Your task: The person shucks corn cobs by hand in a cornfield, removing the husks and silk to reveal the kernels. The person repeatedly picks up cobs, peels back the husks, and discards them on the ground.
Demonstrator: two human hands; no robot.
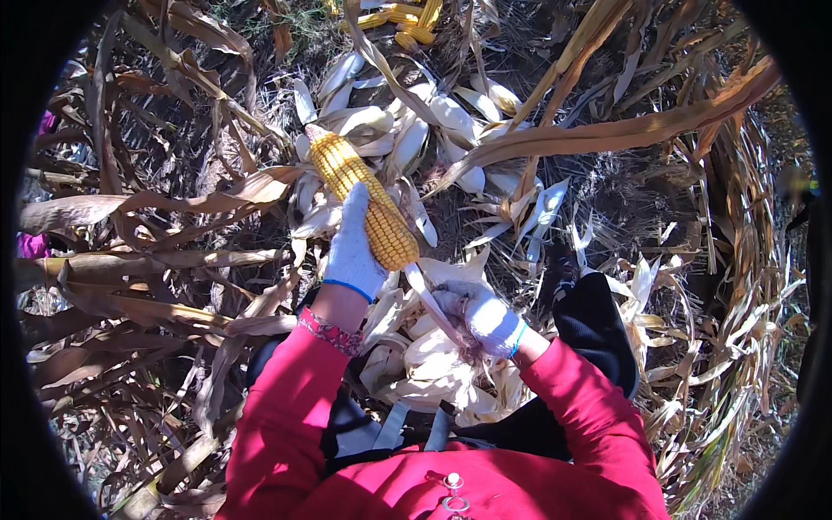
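Note:
A bare yellow ear of corn (386, 227) slants across the middle of the head view, its tip at the upper left. My left hand (353, 251), in a white knit glove with a blue cuff edge, is closed round its side, with the thumb along the kernels. Just below the ear's thick end, my right hand (487, 316), in a matching soiled glove, has its fingers curled on a corn husk (429, 299). A pale strip of that husk runs up to the ear's base; whether it is still attached I cannot tell.
Loose pale husks (412, 143) lie beyond the ear, and more husks (433, 360) pile between my legs. Several husked ears (416, 22) rest at the far edge. Dry stalks (173, 260) crowd the left, and a long brown leaf (624, 134) arches across the right.

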